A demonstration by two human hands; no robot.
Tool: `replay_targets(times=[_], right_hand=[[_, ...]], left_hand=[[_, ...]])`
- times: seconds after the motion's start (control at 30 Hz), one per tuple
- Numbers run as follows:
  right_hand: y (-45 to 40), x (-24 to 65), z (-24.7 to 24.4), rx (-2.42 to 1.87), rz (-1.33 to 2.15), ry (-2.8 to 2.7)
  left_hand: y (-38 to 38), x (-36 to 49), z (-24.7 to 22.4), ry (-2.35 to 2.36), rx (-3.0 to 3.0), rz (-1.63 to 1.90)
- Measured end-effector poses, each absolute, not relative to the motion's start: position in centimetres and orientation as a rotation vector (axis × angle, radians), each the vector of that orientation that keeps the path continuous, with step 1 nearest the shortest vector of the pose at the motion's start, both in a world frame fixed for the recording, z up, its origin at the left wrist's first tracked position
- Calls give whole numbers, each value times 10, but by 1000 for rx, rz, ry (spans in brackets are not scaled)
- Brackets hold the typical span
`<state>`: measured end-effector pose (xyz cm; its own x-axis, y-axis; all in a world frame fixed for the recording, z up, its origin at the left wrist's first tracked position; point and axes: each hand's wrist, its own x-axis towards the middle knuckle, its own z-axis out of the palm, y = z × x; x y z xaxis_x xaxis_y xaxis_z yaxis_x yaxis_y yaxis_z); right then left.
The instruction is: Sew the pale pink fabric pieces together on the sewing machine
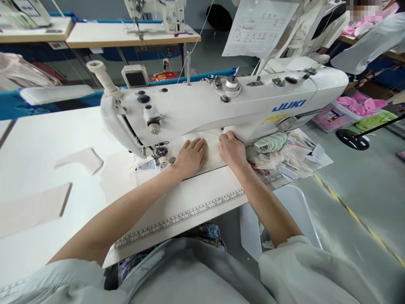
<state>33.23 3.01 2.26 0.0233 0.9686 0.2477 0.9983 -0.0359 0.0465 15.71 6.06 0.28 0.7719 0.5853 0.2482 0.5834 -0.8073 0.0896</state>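
A white JUKI sewing machine (177,112) stands across the table in front of me. Under its arm lies a pale cream fabric piece (213,145). My left hand (191,155) rests flat on this fabric, fingers stretched out, just right of the needle area (160,158). To its right, my right hand (232,148) has its fingers curled down on the fabric's right part, closed at the edge; the fingertips are partly hidden. Cut pale fabric pieces (31,210) lie on the table left of the needle.
Right of my right hand sit a coil of pale green banding (271,142) and a heap of fabric scraps (294,158). A ruler strip (177,219) runs along the table's front edge. Below is a white bin (295,202). A paper sheet (257,27) hangs behind; another person's sleeve (367,42) shows far right.
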Motion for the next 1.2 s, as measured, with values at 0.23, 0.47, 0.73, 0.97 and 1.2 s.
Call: replay_targets(times=[0.23, 0.47, 0.73, 0.97, 1.2], right_hand=[[-18, 335, 58, -1645, -424, -2030], [-74, 315, 88, -1416, 88, -2127], [-77, 261, 77, -1178, 794, -2152], [-76, 204, 48, -1012, 1157, -1965], [-67, 189, 36, -1106, 1400, -1928]], left_hand=[[63, 159, 2, 968, 2867, 469], [25, 133, 25, 802, 2362, 852], [-29, 56, 58, 745, 1732, 640], [-37, -6, 52, 983, 1635, 750], [6, -17, 59, 1286, 1796, 420]])
